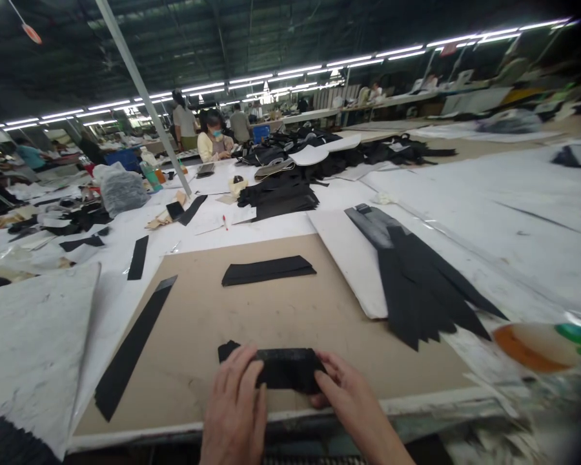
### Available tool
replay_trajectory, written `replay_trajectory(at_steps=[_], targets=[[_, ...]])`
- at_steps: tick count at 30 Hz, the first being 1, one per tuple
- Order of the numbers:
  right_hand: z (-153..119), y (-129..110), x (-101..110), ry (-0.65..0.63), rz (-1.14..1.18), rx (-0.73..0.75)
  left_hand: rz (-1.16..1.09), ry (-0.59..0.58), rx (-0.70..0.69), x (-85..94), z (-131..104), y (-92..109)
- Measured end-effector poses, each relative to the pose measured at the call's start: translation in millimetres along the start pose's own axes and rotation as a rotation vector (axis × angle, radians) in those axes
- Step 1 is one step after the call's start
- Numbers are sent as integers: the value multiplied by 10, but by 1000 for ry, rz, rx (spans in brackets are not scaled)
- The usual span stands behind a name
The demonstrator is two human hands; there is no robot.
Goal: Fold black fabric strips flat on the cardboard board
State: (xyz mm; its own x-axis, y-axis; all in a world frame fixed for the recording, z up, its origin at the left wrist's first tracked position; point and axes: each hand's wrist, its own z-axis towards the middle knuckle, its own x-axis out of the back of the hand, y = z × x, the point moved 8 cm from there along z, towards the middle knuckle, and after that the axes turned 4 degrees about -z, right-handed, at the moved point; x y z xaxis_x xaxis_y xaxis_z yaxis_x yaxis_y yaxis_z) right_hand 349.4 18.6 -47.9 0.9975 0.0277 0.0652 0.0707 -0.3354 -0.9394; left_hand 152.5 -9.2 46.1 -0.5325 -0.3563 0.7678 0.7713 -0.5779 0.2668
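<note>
a broad white surface (pixel 465 206) runs back through a long, dim hall, where rows of tube lights (pixel 300 70) glow under a dark roof and a slim pole (pixel 140 84) slants upward. across it, a masked co-worker (pixel 213 142) sits near a tangled heap of black pieces (pixel 283 197).

nearest the camera lies a flat brown board (pixel 203 323), smooth and faintly smudged. on it, a long black strip (pixel 135 349) slants along the left side, and a shorter black strip (pixel 268 270) lies crosswise near the far edge. to the right, a pale stiff sheet (pixel 351 258) sits beside a fan of matte black strips (pixel 421 284) with pointed ends.

a dark, roughly rectangular black piece (pixel 288 371) is between the hands, over the board's near edge. the left hand (pixel 235 403) grasps its left end, fingers laid over it; the right hand (pixel 348 397) pinches the right end, thumb in front (a black scrap (pixel 227 350) pokes out beyond the left fingers; whether it joins the piece, i cannot tell).
</note>
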Motion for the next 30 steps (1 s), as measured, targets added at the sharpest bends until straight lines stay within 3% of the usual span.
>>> replay_trajectory(at_steps=[4,10,17,24,30], targets=[[6,55,13,23,-62,2,260,-81,67,63,-37,-375],[-50,-15,10,69,-62,27,332,-60,97,-106,-12,-466],[-91,-28,-1,129,-65,57,346,61,143,-45,74,-690],[-44,62,-13,98,-30,71,282,15,2,-166,139,-598],[-86,42,-5,159,-30,75,193,-76,38,-311,223,-585]])
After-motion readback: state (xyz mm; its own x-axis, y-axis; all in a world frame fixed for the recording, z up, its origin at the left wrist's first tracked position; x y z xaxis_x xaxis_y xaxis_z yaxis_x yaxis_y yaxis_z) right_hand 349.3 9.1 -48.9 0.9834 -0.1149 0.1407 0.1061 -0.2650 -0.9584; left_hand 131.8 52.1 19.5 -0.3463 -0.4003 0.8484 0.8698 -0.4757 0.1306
